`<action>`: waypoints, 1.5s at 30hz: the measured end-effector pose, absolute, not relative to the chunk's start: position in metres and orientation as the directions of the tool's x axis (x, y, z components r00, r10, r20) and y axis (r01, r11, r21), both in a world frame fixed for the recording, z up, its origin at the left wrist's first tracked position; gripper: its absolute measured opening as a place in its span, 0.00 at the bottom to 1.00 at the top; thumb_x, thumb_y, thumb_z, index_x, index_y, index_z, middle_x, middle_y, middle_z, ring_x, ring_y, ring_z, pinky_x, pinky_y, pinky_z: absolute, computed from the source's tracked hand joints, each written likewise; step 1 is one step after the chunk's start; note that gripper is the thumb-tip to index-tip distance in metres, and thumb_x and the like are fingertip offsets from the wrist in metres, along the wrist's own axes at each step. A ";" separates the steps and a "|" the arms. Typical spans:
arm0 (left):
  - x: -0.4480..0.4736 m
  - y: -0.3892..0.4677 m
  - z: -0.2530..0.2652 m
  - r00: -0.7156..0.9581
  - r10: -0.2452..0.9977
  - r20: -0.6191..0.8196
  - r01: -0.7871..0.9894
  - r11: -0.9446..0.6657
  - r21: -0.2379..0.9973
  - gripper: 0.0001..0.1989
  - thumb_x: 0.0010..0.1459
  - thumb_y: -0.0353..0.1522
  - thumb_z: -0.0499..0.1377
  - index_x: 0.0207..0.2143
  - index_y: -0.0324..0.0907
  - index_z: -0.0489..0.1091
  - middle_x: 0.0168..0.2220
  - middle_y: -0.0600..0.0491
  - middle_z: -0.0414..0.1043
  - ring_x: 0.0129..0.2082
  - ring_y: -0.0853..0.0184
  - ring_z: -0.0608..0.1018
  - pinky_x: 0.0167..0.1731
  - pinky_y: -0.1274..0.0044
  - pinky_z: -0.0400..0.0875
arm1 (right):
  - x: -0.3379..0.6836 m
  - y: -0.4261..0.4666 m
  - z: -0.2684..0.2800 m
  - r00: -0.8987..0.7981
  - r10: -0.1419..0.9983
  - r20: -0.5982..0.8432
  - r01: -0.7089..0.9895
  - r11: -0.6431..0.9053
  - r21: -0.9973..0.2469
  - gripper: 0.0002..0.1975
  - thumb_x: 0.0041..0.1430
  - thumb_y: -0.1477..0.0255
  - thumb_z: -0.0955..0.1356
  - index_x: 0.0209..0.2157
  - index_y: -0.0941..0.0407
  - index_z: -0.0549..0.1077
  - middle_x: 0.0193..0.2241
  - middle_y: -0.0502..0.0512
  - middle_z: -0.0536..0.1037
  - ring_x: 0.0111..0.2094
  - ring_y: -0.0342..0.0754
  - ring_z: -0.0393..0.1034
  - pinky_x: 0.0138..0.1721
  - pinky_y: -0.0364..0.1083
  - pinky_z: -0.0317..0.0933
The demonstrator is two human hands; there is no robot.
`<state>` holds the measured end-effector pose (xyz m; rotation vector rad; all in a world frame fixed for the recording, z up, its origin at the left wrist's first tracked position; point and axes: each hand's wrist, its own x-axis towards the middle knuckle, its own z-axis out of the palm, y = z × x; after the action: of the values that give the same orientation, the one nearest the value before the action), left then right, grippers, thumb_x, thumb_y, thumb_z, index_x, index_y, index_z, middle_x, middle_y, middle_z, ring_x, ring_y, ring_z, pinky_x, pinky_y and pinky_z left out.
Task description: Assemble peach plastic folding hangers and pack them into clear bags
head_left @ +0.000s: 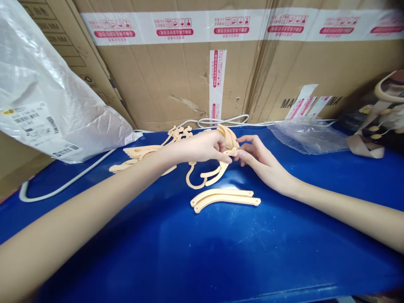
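Left hand (206,146) pinching small flat cream link (232,151), right hand (260,158) at its end

Surface: glossy blue tabletop (221,248), light scuffs, glare near the hands. Backdrop: brown corrugated cardboard (158,71) with white-and-red printed tape (202,27). Shiny white plastic mailing bag (63,92), labelled, leans in at left. Thin white cable (69,181) runs along the back and loops at left. Crumpled clear plastic bag (311,134) at back right, beige ribbon (366,145) beside it.

Link is pale, matte, rounded, above the table's back half. Left thumb and fingers are closed on it; right fingers are half-curled, thumb tip at the link, can't tell if gripping. Cream leaf-shaped pieces (229,136) stand just behind; cream pronged piece (217,174) hangs below, near a thin cream hook (187,177). Two long curved cream bars (225,199) lie side by side in front, holes at the ends. Flat cream cutout pile (139,152) sits left, partly behind the forearm.
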<state>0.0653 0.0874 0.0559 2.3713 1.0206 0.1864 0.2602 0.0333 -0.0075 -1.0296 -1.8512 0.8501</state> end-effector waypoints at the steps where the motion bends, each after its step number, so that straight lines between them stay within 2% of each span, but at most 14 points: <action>1: 0.065 0.087 0.055 0.713 0.697 -0.084 0.618 -0.566 0.546 0.12 0.52 0.39 0.63 0.25 0.42 0.66 0.23 0.57 0.67 0.23 0.70 0.69 0.22 0.77 0.57 | 0.260 0.034 -0.007 -0.328 0.886 0.329 0.325 0.433 -0.841 0.19 0.66 0.58 0.63 0.52 0.53 0.59 0.33 0.49 0.72 0.33 0.44 0.67 0.38 0.46 0.62; 3: 0.065 0.084 0.052 0.719 0.693 -0.060 0.596 -0.570 0.565 0.11 0.53 0.39 0.63 0.27 0.41 0.68 0.25 0.56 0.69 0.26 0.69 0.71 0.24 0.77 0.59 | 0.261 0.035 -0.007 -0.356 0.882 0.310 0.342 0.432 -0.835 0.18 0.65 0.59 0.63 0.52 0.54 0.64 0.34 0.50 0.73 0.33 0.44 0.66 0.37 0.46 0.62; 6: 0.067 0.076 0.042 0.696 0.718 0.018 0.571 -0.568 0.593 0.11 0.56 0.39 0.61 0.32 0.40 0.69 0.30 0.54 0.72 0.29 0.68 0.73 0.26 0.78 0.61 | 0.262 0.036 -0.008 -0.314 0.892 0.326 0.341 0.426 -0.838 0.14 0.64 0.60 0.65 0.42 0.56 0.71 0.32 0.51 0.74 0.32 0.44 0.66 0.35 0.45 0.60; 11: 0.065 0.068 0.017 0.685 0.726 0.066 0.513 -0.544 0.664 0.13 0.56 0.38 0.62 0.39 0.39 0.69 0.31 0.54 0.75 0.29 0.69 0.76 0.29 0.78 0.67 | 0.264 0.040 -0.012 -0.140 0.917 0.372 0.273 0.397 -0.876 0.10 0.61 0.63 0.67 0.35 0.56 0.71 0.28 0.50 0.73 0.30 0.43 0.66 0.32 0.44 0.59; 16: 0.054 0.064 0.007 0.672 0.729 0.132 0.492 -0.572 0.656 0.08 0.58 0.33 0.61 0.39 0.39 0.69 0.33 0.54 0.75 0.32 0.70 0.77 0.33 0.79 0.71 | 0.264 0.041 -0.011 -0.121 0.924 0.361 0.268 0.381 -0.885 0.09 0.61 0.64 0.68 0.35 0.56 0.71 0.28 0.50 0.73 0.29 0.43 0.66 0.32 0.44 0.60; 19: 0.047 0.054 0.009 0.660 0.725 0.199 0.511 -0.627 0.588 0.07 0.59 0.30 0.59 0.41 0.39 0.69 0.36 0.53 0.75 0.35 0.68 0.77 0.34 0.77 0.70 | 0.265 0.042 -0.013 -0.132 0.929 0.347 0.279 0.370 -0.886 0.09 0.60 0.64 0.68 0.35 0.56 0.70 0.28 0.50 0.74 0.30 0.44 0.67 0.34 0.45 0.60; 23: 0.035 0.034 0.012 0.677 0.682 0.277 0.535 -0.714 0.451 0.07 0.62 0.29 0.56 0.42 0.40 0.70 0.42 0.50 0.74 0.43 0.63 0.74 0.44 0.69 0.67 | 0.266 0.045 -0.018 -0.162 0.935 0.316 0.371 0.355 -0.858 0.08 0.58 0.66 0.68 0.35 0.56 0.69 0.32 0.52 0.76 0.34 0.47 0.69 0.38 0.48 0.61; 27: 0.024 0.022 0.010 0.772 0.555 0.308 0.521 -0.832 0.193 0.13 0.68 0.34 0.51 0.49 0.40 0.71 0.49 0.49 0.74 0.49 0.61 0.74 0.48 0.68 0.64 | 0.267 0.045 -0.019 -0.173 0.937 0.305 0.477 0.350 -0.806 0.10 0.59 0.65 0.67 0.40 0.56 0.70 0.36 0.54 0.78 0.35 0.49 0.70 0.38 0.50 0.61; 29: 0.022 0.020 0.007 0.793 0.520 0.316 0.510 -0.852 0.121 0.16 0.68 0.37 0.51 0.51 0.40 0.70 0.52 0.49 0.74 0.50 0.62 0.74 0.50 0.68 0.64 | 0.266 0.044 -0.018 -0.180 0.940 0.290 0.502 0.341 -0.795 0.12 0.59 0.64 0.66 0.42 0.56 0.72 0.38 0.55 0.78 0.35 0.49 0.70 0.39 0.50 0.61; 34: 0.018 0.022 0.002 0.817 0.464 0.341 0.474 -0.879 0.061 0.18 0.70 0.37 0.48 0.52 0.36 0.71 0.52 0.48 0.74 0.50 0.61 0.75 0.48 0.68 0.66 | 0.266 0.046 -0.017 -0.183 0.942 0.282 0.489 0.336 -0.805 0.14 0.64 0.62 0.62 0.40 0.56 0.73 0.35 0.54 0.77 0.35 0.48 0.70 0.39 0.48 0.61; 38: 0.015 0.022 -0.001 0.818 0.424 0.389 0.451 -0.892 0.026 0.19 0.70 0.37 0.47 0.50 0.35 0.72 0.51 0.48 0.75 0.48 0.61 0.76 0.47 0.68 0.69 | 0.267 0.047 -0.020 -0.193 0.942 0.275 0.484 0.336 -0.808 0.12 0.63 0.63 0.63 0.41 0.55 0.71 0.34 0.53 0.76 0.33 0.48 0.69 0.37 0.48 0.61; 45: 0.013 0.023 -0.003 0.805 0.424 0.416 0.442 -0.895 0.058 0.19 0.69 0.37 0.48 0.49 0.35 0.73 0.50 0.48 0.76 0.47 0.60 0.77 0.46 0.67 0.72 | 0.266 0.046 -0.018 -0.221 0.941 0.258 0.533 0.338 -0.776 0.11 0.64 0.63 0.62 0.41 0.55 0.70 0.31 0.51 0.76 0.33 0.48 0.70 0.38 0.48 0.60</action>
<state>0.0131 0.0232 -0.0034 3.0241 0.7254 0.6808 0.2661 0.0459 -0.0178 -1.2951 -1.8760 0.7110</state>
